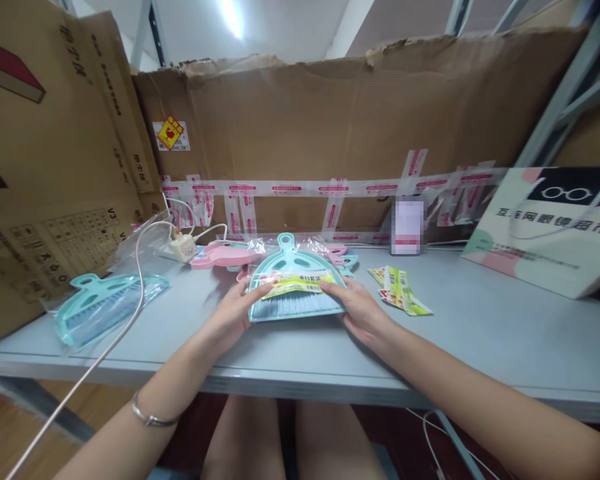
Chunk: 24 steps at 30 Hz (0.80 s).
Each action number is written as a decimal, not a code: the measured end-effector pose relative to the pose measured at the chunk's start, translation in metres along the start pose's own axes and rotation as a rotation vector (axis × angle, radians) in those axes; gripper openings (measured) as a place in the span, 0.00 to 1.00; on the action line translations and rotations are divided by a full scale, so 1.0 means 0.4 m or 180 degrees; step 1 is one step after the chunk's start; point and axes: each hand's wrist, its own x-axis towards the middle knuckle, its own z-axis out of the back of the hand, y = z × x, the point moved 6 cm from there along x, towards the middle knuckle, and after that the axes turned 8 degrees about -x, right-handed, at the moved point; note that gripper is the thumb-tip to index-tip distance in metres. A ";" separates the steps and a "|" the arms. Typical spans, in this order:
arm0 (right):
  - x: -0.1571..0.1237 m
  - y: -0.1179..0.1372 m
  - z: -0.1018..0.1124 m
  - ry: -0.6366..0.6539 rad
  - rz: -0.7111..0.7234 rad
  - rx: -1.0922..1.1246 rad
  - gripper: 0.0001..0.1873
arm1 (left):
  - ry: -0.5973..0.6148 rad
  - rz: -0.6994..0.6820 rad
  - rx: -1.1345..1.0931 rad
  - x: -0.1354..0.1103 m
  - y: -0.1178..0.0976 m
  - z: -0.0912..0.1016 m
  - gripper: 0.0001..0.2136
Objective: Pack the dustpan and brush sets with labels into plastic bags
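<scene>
A turquoise dustpan and brush set [297, 308] is held up just over the desk, its round hanging loop pointing away from me. My left hand [237, 310] grips its left edge, thumb on the front. On the right edge, my right hand [360, 307] does the same, with the thumb on the label. A yellow-green printed label [300, 283] lies across the set above the grey bristles. Clear plastic film shows around its top. Behind it lie pink dustpan pieces [223, 255], partly hidden. Several loose labels [403, 290] lie to the right of my right hand.
Another turquoise set in clear plastic [107, 303] lies at the left, with a white cable [139, 267] crossing it. A power adapter [183, 248], a phone [407, 227] and a paper bag [550, 230] stand along the back. Cardboard [300, 120] walls the desk [485, 340].
</scene>
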 end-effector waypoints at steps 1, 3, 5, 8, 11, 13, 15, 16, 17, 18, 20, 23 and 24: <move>0.000 -0.002 0.001 -0.0002 -0.0051 0.0002 0.15 | 0.0151 0.0029 0.0071 -0.004 0.000 -0.001 0.23; -0.002 -0.006 0.006 0.0009 -0.0165 -0.0010 0.12 | 0.0395 -0.0034 0.0200 -0.015 -0.007 -0.002 0.26; -0.004 -0.009 0.013 0.0045 -0.0250 -0.0048 0.09 | 0.0580 -0.0175 0.0254 -0.028 -0.017 -0.005 0.28; -0.013 -0.006 0.025 0.0210 -0.0303 -0.0150 0.09 | 0.0683 -0.0347 0.0243 -0.040 -0.022 -0.008 0.27; -0.032 0.014 0.038 0.0548 -0.0256 -0.0229 0.12 | 0.0478 -0.0293 0.0176 -0.036 -0.004 0.002 0.24; -0.050 0.028 0.042 0.0940 -0.0243 -0.0315 0.16 | 0.0236 -0.0170 0.0114 -0.030 0.015 0.012 0.22; -0.066 0.034 0.047 0.1250 -0.0256 -0.0436 0.21 | -0.0040 -0.0104 0.0120 -0.027 0.027 0.020 0.23; -0.070 0.035 0.052 0.1284 -0.0253 -0.0478 0.22 | -0.0204 -0.0116 0.0154 -0.028 0.030 0.022 0.25; -0.072 0.034 0.058 0.1228 -0.0234 -0.0493 0.21 | -0.0359 -0.0146 0.0208 -0.030 0.030 0.023 0.29; -0.071 0.032 0.065 0.1094 -0.0206 -0.0481 0.19 | -0.0487 -0.0191 0.0275 -0.033 0.028 0.021 0.33; -0.067 0.023 0.077 0.0718 -0.0218 -0.0432 0.13 | -0.0626 -0.0281 0.0461 -0.038 0.024 0.012 0.37; -0.068 0.003 0.091 0.0181 -0.0429 -0.0451 0.05 | -0.0487 -0.0303 0.0820 -0.040 0.024 -0.007 0.34; -0.069 0.000 0.095 0.0046 -0.0496 -0.0476 0.06 | -0.0398 -0.0281 0.0934 -0.041 0.026 -0.011 0.34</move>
